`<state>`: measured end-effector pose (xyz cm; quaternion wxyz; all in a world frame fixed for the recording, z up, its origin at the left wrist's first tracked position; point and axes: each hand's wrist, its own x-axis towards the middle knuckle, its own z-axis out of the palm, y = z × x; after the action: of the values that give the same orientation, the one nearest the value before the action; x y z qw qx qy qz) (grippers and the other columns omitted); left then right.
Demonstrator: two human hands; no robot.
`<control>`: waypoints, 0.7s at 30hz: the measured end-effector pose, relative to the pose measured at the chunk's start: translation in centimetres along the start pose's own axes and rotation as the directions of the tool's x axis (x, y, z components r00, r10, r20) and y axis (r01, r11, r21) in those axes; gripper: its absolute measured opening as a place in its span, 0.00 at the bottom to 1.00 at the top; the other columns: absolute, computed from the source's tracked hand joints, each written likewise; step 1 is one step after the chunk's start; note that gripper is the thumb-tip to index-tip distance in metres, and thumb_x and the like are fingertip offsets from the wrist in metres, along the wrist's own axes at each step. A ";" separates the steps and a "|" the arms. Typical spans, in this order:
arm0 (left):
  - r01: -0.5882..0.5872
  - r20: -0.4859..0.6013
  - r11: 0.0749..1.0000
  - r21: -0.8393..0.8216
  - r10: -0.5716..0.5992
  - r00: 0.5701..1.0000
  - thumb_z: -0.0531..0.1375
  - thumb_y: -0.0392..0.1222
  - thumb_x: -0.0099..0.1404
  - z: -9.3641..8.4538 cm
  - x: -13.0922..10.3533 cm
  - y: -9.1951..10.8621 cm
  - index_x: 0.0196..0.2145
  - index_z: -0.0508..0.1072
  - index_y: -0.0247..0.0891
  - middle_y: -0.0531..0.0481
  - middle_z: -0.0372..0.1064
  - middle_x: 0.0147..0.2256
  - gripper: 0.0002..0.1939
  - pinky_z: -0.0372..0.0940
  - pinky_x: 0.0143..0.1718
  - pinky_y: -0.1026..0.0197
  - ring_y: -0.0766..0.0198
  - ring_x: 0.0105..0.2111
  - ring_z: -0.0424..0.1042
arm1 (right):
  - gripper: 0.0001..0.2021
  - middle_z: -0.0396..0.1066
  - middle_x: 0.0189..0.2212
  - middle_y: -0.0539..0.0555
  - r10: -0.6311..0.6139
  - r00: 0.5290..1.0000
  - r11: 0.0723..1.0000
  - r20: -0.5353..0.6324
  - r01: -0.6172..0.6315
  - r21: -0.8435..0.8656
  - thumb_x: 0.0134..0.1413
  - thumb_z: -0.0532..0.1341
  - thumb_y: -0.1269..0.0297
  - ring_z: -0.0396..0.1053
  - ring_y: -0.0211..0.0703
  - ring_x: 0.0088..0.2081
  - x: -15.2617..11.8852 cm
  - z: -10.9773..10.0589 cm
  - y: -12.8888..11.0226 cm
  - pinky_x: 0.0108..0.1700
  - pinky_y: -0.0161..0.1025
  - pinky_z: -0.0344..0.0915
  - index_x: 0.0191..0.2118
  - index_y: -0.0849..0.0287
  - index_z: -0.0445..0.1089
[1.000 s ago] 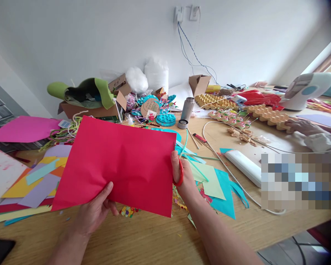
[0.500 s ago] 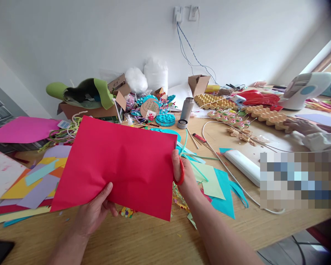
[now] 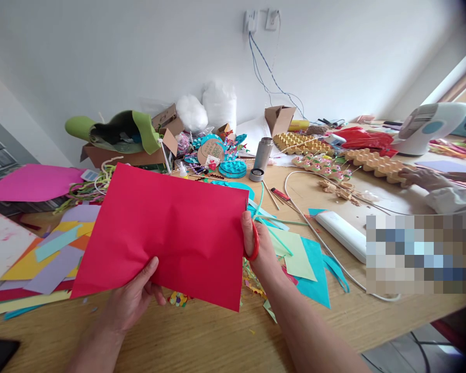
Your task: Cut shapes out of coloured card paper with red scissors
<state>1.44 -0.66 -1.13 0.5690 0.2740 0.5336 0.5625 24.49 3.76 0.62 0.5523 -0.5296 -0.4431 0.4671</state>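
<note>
A large sheet of red paper [image 3: 171, 228] is held up, tilted, over the table. My left hand [image 3: 140, 287] pinches its lower edge, thumb in front and fingers behind. At the sheet's right edge, my right hand [image 3: 258, 248] grips red-handled scissors [image 3: 255, 243], thumb through a loop. Their dark blade tip shows beside the paper's upper right corner; most of the blades are hidden. Whether they touch the paper I cannot tell. Behind my right hand lie a pale green sheet [image 3: 295, 254] and a blue sheet [image 3: 314, 280].
Coloured paper strips [image 3: 58, 259] are piled at the left. A grey flask [image 3: 263, 154], a white power strip [image 3: 341, 235] with its cable, and egg cartons [image 3: 376, 165] stand or lie beyond. Another person's hand [image 3: 423, 178] rests by the cartons at right.
My hands, the red paper and the scissors hold almost still. At the far right, the other person's hands have shifted slightly near the egg carton.
</note>
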 end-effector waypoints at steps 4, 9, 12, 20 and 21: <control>0.006 0.010 1.000 0.000 -0.006 1.000 0.74 0.42 0.39 0.0 0.0 0.0 0.26 0.71 0.36 0.57 0.72 0.20 0.18 0.61 0.07 0.65 0.67 0.09 0.63 | 0.31 0.60 0.12 0.49 -0.010 1.000 1.000 0.010 0.010 -0.021 0.47 0.53 0.30 0.56 0.37 0.15 0.1 -0.2 0.0 0.18 0.35 0.49 0.17 0.56 0.55; -0.006 0.027 1.000 0.014 0.006 1.000 0.73 0.42 0.41 -0.2 0.1 -0.2 0.26 0.72 0.36 0.57 0.71 0.20 0.16 0.62 0.08 0.64 0.67 0.09 0.64 | 0.30 0.61 0.13 0.49 -0.045 0.999 0.999 0.012 0.045 -0.023 0.49 0.53 0.32 0.56 0.37 0.16 0.3 -0.4 0.1 0.18 0.35 0.49 0.18 0.56 0.56; -0.006 0.022 1.000 0.020 0.005 1.000 0.73 0.42 0.42 -0.2 0.1 -0.3 0.25 0.71 0.36 0.57 0.69 0.17 0.16 0.62 0.08 0.65 0.66 0.09 0.63 | 0.30 0.59 0.12 0.48 -0.062 0.998 0.996 0.010 0.062 -0.064 0.50 0.53 0.32 0.54 0.36 0.16 0.4 -0.5 0.2 0.18 0.35 0.48 0.17 0.56 0.54; -0.010 0.014 1.000 0.024 0.010 1.000 0.73 0.42 0.41 -0.1 0.1 -0.3 0.26 0.72 0.36 0.56 0.70 0.19 0.17 0.62 0.07 0.65 0.67 0.10 0.63 | 0.30 0.56 0.12 0.47 -0.056 0.998 0.996 -0.003 0.056 -0.069 0.51 0.53 0.33 0.52 0.36 0.15 0.5 -0.6 0.4 0.18 0.35 0.46 0.17 0.55 0.53; -0.013 0.017 1.000 0.028 0.012 1.000 0.73 0.43 0.41 -0.1 0.1 -0.3 0.26 0.72 0.36 0.57 0.70 0.19 0.17 0.62 0.08 0.65 0.67 0.10 0.64 | 0.29 0.56 0.12 0.47 -0.055 0.998 0.996 -0.001 0.055 -0.064 0.51 0.53 0.34 0.52 0.36 0.15 0.5 -0.6 0.4 0.18 0.35 0.46 0.17 0.56 0.53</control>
<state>1.40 -0.63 -1.53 0.5661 0.2900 0.5349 0.5561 25.14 4.12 0.16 0.5483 -0.5352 -0.4716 0.4364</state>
